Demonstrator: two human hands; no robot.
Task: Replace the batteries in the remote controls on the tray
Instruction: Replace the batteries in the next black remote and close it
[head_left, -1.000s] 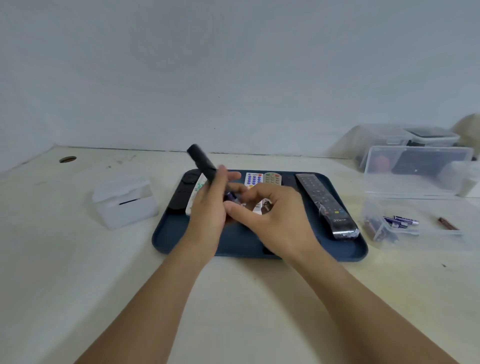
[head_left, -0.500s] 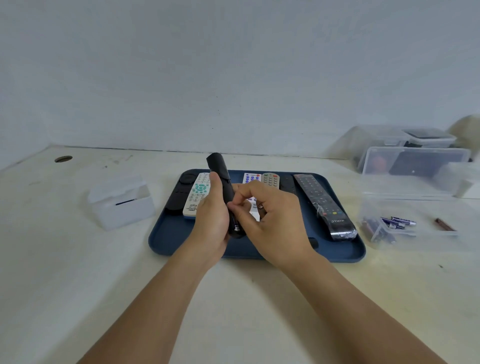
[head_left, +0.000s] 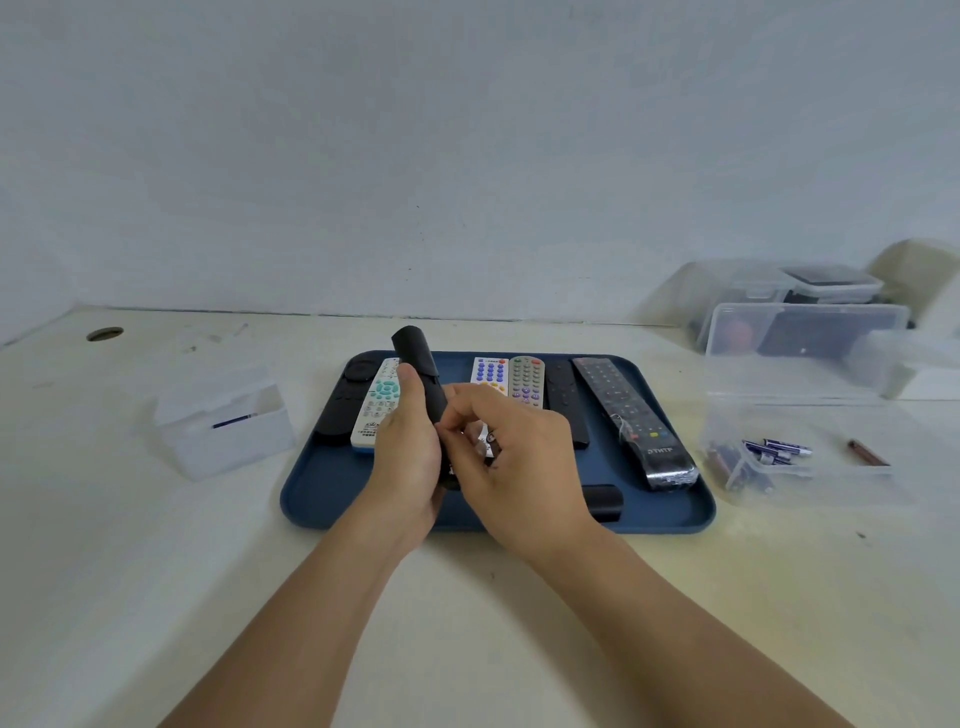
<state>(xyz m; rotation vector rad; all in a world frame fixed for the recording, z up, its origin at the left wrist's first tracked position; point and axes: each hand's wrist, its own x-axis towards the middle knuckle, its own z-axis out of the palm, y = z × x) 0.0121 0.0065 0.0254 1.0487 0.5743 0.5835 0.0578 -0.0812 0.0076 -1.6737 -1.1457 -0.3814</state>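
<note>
Matt black plastic remote (head_left: 418, 371), matt blue tray (head_left: 322, 499), clear plastic boxes (head_left: 810, 338).

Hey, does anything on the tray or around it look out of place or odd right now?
One brown battery lies loose on the table, apart from the others in the clear box. A small black piece, perhaps a battery cover, sits detached on the blue tray.

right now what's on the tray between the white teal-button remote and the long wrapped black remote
Head view: the held black remote, both hands, then three flat remotes.
</note>
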